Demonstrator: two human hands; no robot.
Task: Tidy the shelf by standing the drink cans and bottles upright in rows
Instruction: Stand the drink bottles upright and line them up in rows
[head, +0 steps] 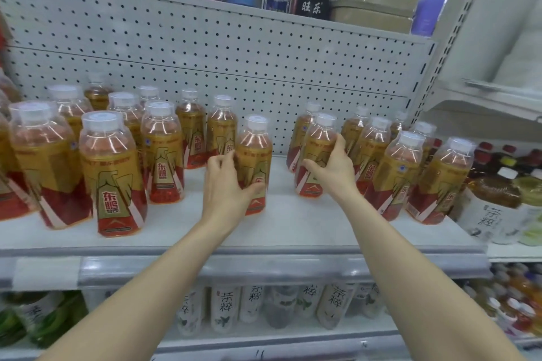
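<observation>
Two energy-drink bottles in the open middle of the white shelf (293, 223), each held bare-handed.

- Left-held bottle (255, 149): stands cap up on the shelf board, clear cap, gold-and-red label. Left grip (225, 182) is closed around its lower half from the left. Fingers curl round the far left side and the thumb presses the near side low on the label. The bottle sits to the right of the palm, with its neck and cap clear above the grip.
- Right-held bottle (319, 141): also cap up, base on the board. Right grip (333, 168) is wrapped around its middle from the right, thumb across the front of the label and fingers round the right side. The bottle sits left of the palm.
- The two held bottles are apart, with bare shelf between them.

Around them:
- Left cluster of bottles (113, 173), same brand, upright, several deep, loosely spaced.
- Right cluster of bottles (440, 182), same brand, upright, just beside the right-held bottle.
- Grey pegboard (234, 53) backs the shelf.
- Tea bottles (225, 308) with white labels stand on the shelf below.
- A black box (311, 6) sits on the shelf above.
</observation>
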